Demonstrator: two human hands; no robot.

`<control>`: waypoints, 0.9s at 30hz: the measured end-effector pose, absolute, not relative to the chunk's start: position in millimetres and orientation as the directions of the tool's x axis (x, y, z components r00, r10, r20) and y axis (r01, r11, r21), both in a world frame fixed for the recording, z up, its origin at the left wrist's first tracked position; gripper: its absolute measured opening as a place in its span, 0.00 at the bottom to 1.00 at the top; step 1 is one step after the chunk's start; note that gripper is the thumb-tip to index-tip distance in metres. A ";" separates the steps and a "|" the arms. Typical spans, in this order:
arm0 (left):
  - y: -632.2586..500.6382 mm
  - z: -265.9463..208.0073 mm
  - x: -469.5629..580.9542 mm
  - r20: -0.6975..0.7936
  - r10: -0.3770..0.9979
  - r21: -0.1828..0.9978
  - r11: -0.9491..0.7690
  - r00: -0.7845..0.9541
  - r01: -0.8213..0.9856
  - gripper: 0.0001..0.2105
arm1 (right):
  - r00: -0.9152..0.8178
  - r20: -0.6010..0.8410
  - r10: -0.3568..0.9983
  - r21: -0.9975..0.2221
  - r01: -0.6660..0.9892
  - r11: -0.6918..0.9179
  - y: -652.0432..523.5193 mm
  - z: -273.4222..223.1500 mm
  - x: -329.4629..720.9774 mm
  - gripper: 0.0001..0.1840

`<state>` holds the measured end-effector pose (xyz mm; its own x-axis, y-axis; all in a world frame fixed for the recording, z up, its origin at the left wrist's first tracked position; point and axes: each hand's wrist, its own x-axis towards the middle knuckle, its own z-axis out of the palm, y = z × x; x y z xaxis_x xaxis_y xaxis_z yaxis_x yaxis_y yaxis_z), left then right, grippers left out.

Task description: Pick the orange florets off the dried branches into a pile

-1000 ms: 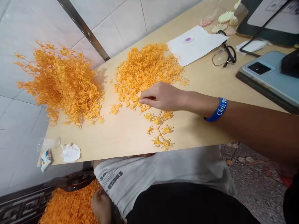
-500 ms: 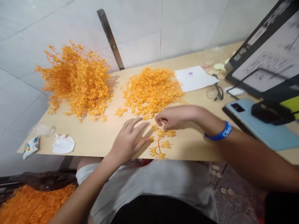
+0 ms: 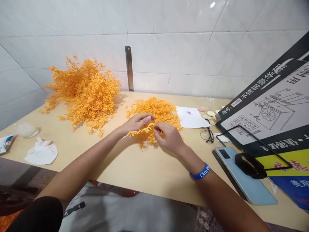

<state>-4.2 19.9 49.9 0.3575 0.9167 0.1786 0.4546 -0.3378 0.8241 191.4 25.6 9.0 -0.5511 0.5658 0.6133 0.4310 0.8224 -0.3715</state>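
An orange artificial flower sprig (image 3: 141, 131) is held up between my two hands, in front of a low heap of orange flower pieces (image 3: 154, 108). My left hand (image 3: 138, 123) is closed around its upper side; the thumb shows and the other fingers are partly hidden. From the right, my right hand (image 3: 168, 136) pinches the same sprig with thumb and forefinger. Smaller blossoms hang under the hands, and I cannot tell which belong to the held sprig and which to the heap.
On the left stands a big bushy bunch of orange flowers (image 3: 84, 93), with a crumpled tissue (image 3: 42, 151) and a small packet (image 3: 6, 143) nearer. To the right are white paper (image 3: 191, 116), glasses (image 3: 207, 135), a light-blue phone (image 3: 246, 180) and a printed carton (image 3: 270, 106).
The sprig that lay near the table edge is gone from there, and one is now held between both hands. My hands have come together. The view has tilted up.
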 end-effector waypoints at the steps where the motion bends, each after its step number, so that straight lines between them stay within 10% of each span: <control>1: 25.1 41.2 -4.2 0.186 0.931 0.893 -0.294 0.315 0.342 0.27 | -0.489 0.663 0.567 -0.378 0.435 0.817 27.4 6.3 191.8 0.07; 5: 30.7 8.4 -4.5 0.141 0.942 0.989 -0.144 0.304 -0.012 0.37 | -0.231 0.731 0.642 -0.491 0.476 0.730 33.0 -6.2 191.3 0.04; 9: 22.7 1.0 -3.4 0.204 0.874 0.972 -0.233 0.441 0.013 0.37 | -0.080 0.709 0.701 -0.567 0.526 0.634 31.0 -12.6 186.3 0.04; 14: 11.1 5.8 9.6 0.255 0.830 0.846 -0.440 0.495 0.301 0.32 | -0.227 0.675 0.702 -0.563 0.457 0.689 17.9 -11.3 182.6 0.07; 27: -2.4 8.8 18.5 0.284 0.790 0.911 -0.399 0.543 0.104 0.38 | -0.371 0.512 0.775 -0.748 0.251 0.614 1.1 2.2 173.7 0.21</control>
